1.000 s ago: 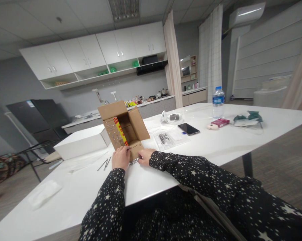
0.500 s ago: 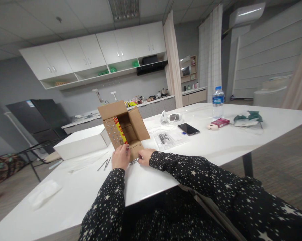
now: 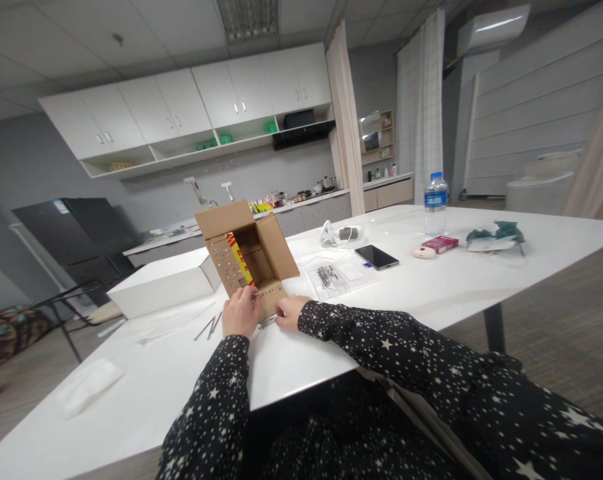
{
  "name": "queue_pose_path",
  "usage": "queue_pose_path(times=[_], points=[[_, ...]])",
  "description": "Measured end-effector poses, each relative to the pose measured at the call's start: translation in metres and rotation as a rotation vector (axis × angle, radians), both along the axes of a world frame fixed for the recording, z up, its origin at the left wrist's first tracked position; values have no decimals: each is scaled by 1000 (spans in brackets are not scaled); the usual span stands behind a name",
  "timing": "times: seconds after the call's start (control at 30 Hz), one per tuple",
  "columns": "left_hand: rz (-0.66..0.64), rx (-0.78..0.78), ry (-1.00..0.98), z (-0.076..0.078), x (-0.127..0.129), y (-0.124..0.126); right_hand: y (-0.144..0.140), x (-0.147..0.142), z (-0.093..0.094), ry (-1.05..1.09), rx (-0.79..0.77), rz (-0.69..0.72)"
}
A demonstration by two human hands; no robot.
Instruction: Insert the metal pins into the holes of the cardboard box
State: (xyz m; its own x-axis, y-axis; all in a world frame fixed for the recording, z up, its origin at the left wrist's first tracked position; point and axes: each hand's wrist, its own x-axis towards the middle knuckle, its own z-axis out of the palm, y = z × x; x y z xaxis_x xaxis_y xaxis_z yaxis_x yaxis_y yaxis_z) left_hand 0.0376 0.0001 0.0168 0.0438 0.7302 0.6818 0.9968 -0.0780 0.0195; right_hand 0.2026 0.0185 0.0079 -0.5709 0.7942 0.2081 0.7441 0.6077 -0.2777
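Observation:
An open brown cardboard box (image 3: 251, 257) lies on its side on the white table (image 3: 431, 287), its flaps spread and a yellow and red print inside. My left hand (image 3: 240, 312) rests against the box's lower left flap, fingers curled at its edge. My right hand (image 3: 290, 311) lies on the table beside the lower flap, fingertips on a bundle of thin metal rods (image 3: 268, 321) that sticks out from under the flap. What my left hand's fingers pinch is too small to tell.
A long white box (image 3: 164, 283) stands behind the left flap. Loose rods (image 3: 209, 326) lie left of my hands. A clear bag of small parts (image 3: 329, 277), a phone (image 3: 376, 256), a water bottle (image 3: 435, 203), a red packet (image 3: 440, 243) and folded white cloth (image 3: 87, 385) are also there.

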Motion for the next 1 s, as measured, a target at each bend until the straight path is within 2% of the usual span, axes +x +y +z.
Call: queue_pose_path(times=[0.6,1.0], points=[[-46,50,-52,0,1,-1,-4,3,6,-16,-43,19],[-34,57,-85,1,3,-3,-1,1,1,-8,-16,-1]])
